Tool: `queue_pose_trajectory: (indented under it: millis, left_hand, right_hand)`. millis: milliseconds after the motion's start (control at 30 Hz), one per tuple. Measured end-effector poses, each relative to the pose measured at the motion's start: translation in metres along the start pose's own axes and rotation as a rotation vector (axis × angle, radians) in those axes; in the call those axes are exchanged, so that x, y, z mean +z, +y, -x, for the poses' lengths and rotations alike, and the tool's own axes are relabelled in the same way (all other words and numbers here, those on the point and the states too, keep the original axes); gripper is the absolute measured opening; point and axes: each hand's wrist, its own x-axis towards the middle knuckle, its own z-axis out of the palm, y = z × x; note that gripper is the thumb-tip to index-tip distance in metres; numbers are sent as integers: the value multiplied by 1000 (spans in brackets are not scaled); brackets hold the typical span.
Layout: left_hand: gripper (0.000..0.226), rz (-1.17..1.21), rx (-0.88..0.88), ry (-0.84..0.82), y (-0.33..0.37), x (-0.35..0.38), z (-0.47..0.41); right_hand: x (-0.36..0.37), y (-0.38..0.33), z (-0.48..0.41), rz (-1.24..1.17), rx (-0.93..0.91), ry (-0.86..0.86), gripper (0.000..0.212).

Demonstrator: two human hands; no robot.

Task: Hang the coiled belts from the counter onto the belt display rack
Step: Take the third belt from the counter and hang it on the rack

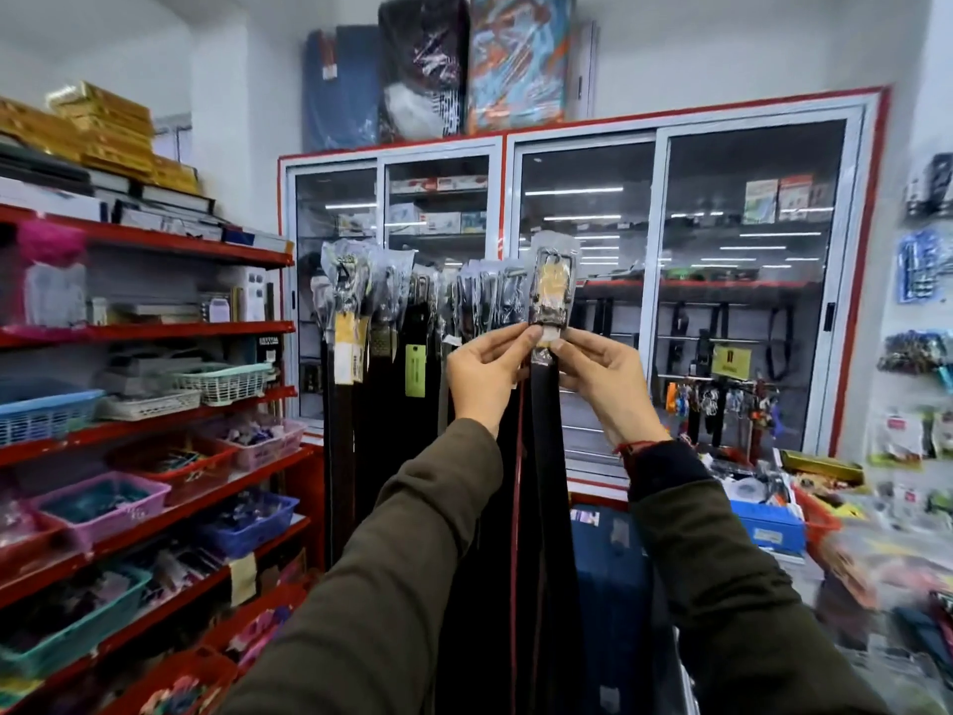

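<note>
Both hands pinch one belt (547, 436) just under its bagged buckle (552, 286), the left hand (485, 374) and right hand (601, 376) level, strap hanging straight down, buckle raised beside the belts already on the belt display rack (412, 281).

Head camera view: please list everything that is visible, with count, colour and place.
held belt: one, dark strap, buckle end in clear wrap, raised at centre
hanging belts: many, black and brown, left of held belt
glass cabinet: one, red-edged frame, behind
red shelves: several tiers, left
baskets: several, blue, pink, teal, white, on shelves
gold boxes: a stack, top left
wrapped rolls: several, on top of cabinet
cluttered counter: lower right, blurred
left hand: pinching belt below buckle
right hand: pinching belt opposite
</note>
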Motion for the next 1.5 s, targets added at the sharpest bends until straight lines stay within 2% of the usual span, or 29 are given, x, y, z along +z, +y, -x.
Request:
queue_pose_trajectory:
  millis: [133, 467, 600, 667, 767, 900, 967, 1067, 1133, 1267, 1500]
  left_hand:
    - [26, 70, -42, 42, 8, 11, -11]
    - [28, 81, -139, 59, 1, 7, -11]
    - [27, 51, -141, 75, -6, 1, -10]
    - [25, 6, -102, 84, -10, -1, -13]
    - [26, -204, 56, 110, -21, -5, -15]
    - [47, -627, 417, 25, -31, -16, -16]
    - [56, -928, 599, -77, -31, -22, -22]
    - [66, -1325, 804, -190, -34, -31, -38]
    - [69, -1440, 805, -228, -36, -34, -46]
    - [68, -1569, 683, -219, -39, -42, -59]
    - [70, -1550, 679, -239, -35, -47, -62]
  right_hand:
    - [5, -11, -11, -24, 1, 29, 32]
    - [5, -3, -19, -9, 89, 55, 22]
    - [8, 5, -17, -14, 113, 70, 28]
    - [10, 11, -15, 43, 54, 89, 38]
    - [12, 21, -9, 290, -176, 151, 56]
    - [8, 35, -7, 821, -588, 102, 57]
    - [7, 42, -10, 998, -671, 56, 62]
    - [5, 51, -19, 1060, -679, 14, 66]
    - [2, 56, -28, 1091, -646, -34, 66]
    - [2, 62, -44, 1190, -562, -105, 68]
    - [12, 64, -43, 1183, -529, -61, 66]
